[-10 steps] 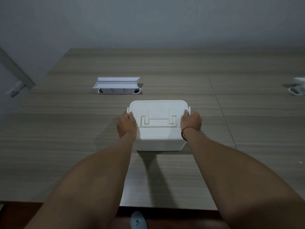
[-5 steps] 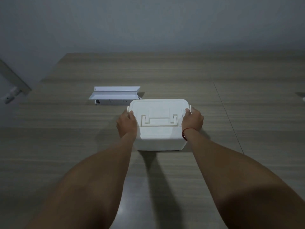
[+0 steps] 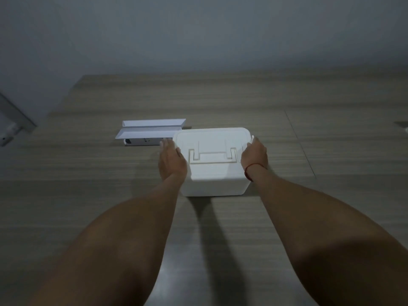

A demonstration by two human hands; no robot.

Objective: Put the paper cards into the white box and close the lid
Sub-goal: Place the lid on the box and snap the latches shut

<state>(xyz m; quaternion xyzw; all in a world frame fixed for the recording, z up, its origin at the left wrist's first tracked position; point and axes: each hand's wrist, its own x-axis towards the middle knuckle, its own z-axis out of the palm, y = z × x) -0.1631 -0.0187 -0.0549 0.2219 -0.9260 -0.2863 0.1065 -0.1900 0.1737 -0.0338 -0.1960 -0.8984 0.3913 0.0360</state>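
left hand (image 3: 172, 160) has flattened, grip apart | right hand (image 3: 254, 154) flat, grip apart | white box (image 3: 215, 175) between them, touching both

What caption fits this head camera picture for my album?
Left hand and right hand touch the sides of the closed white box on the wooden table.

Both bare forearms reach from the near edge toward the far side, roughly parallel and a little apart. The left grip (image 3: 172, 160) lies flat against the left side of the white box (image 3: 215, 173), back of the hand up, fingers (image 3: 165, 144) fairly straight and pointing away. The right grip (image 3: 254, 156) presses the box's right side, its fingertips (image 3: 254, 140) at the lid's edge. A thin red string (image 3: 250, 171) circles the right wrist.
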